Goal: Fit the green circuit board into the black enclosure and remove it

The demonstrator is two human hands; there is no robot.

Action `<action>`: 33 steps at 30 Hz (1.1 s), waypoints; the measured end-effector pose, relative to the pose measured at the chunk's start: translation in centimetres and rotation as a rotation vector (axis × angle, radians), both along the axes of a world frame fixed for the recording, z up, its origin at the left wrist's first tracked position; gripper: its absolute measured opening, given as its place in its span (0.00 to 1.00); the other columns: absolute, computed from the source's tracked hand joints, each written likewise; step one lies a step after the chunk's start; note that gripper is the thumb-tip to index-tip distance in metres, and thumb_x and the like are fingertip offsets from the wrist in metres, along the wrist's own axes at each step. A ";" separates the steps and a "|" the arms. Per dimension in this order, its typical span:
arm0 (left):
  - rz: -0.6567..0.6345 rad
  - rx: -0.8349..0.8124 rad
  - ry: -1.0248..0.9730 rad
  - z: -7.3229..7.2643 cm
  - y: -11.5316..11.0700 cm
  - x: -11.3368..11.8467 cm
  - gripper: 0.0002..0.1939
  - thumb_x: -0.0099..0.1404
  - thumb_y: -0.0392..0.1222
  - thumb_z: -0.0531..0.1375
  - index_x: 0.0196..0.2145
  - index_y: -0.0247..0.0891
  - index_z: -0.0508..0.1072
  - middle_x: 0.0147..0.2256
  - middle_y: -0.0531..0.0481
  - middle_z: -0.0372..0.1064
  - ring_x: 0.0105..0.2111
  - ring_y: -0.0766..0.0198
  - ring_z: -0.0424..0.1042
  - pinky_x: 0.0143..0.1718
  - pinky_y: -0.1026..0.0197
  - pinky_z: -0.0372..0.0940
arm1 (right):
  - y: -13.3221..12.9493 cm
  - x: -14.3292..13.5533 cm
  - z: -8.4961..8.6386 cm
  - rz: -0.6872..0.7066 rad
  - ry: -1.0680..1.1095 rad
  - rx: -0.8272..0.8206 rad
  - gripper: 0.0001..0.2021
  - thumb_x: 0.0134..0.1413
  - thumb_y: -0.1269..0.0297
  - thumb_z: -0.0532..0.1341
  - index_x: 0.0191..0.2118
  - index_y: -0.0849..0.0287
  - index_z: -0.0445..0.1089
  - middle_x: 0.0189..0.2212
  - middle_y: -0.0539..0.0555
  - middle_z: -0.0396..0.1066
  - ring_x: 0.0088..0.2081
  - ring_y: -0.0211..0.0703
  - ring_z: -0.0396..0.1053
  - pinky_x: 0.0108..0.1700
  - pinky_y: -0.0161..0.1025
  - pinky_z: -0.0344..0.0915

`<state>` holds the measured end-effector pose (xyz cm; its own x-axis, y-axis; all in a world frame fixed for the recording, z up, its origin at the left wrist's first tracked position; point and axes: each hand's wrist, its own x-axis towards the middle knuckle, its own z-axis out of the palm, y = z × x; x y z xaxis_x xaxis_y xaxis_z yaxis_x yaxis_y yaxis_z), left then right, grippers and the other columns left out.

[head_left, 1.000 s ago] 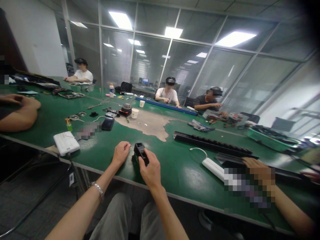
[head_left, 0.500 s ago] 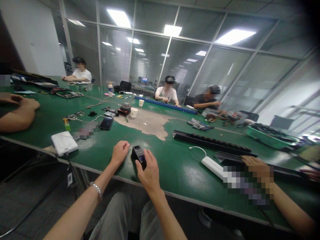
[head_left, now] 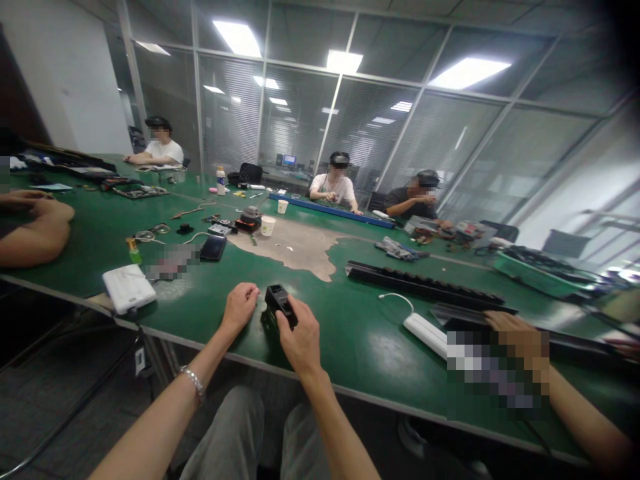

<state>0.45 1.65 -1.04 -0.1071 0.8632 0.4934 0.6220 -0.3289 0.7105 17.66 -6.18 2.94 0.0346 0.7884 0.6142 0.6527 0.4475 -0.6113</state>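
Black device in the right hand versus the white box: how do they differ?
Colour: the black device is dark, the white box pale. Hold: the right hand holds the black device; no hand touches the white box. Shape: the black device looks narrow, the white box broader. Both have a boxy form.

On my feed: one boxy black device (head_left: 279, 301), recesses in its upper face, sitting at 7 o'clock from view centre. Long axis slants 11 to 5 o'clock, near end gripped by the right hand (head_left: 303, 337). Underside I can't make out.
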 end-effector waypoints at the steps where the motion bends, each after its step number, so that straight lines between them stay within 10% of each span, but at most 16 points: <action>1: -0.001 0.000 -0.003 0.0 0.0 0.0 0.12 0.64 0.44 0.52 0.34 0.38 0.74 0.37 0.47 0.73 0.38 0.62 0.71 0.41 0.61 0.64 | 0.4 0.3 0.6 -0.007 0.028 0.009 0.19 0.56 0.62 0.59 0.53 0.61 0.69 0.49 0.60 0.71 0.51 0.50 0.67 0.55 0.47 0.62; 5: -0.004 -0.012 -0.010 0.1 -0.1 0.1 0.12 0.64 0.44 0.52 0.34 0.38 0.74 0.37 0.47 0.73 0.37 0.62 0.71 0.41 0.61 0.64 | 2.3 2.2 1.2 -0.073 0.132 0.018 0.19 0.57 0.60 0.58 0.52 0.60 0.69 0.49 0.60 0.71 0.50 0.48 0.68 0.55 0.45 0.62; 12: 0.004 -0.010 0.001 0.1 -0.1 0.0 0.12 0.64 0.43 0.53 0.32 0.38 0.74 0.38 0.46 0.74 0.39 0.61 0.71 0.43 0.60 0.64 | 4.7 5.0 -2.8 -0.134 0.106 -0.022 0.18 0.54 0.60 0.59 0.49 0.61 0.71 0.47 0.60 0.72 0.49 0.49 0.69 0.53 0.47 0.63; 33: 0.005 -0.007 0.008 0.0 -0.1 0.0 0.12 0.64 0.44 0.53 0.32 0.39 0.74 0.38 0.46 0.74 0.40 0.60 0.71 0.45 0.59 0.64 | 3.6 4.7 -4.5 -0.110 -0.055 0.015 0.22 0.54 0.66 0.57 0.56 0.62 0.65 0.51 0.63 0.68 0.53 0.52 0.66 0.56 0.53 0.61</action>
<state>0.43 1.53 -1.01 -0.1075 0.8662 0.4881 0.6295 -0.3207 0.7077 22.34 -2.57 -1.56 0.0868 0.7724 0.6292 0.7307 0.3799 -0.5672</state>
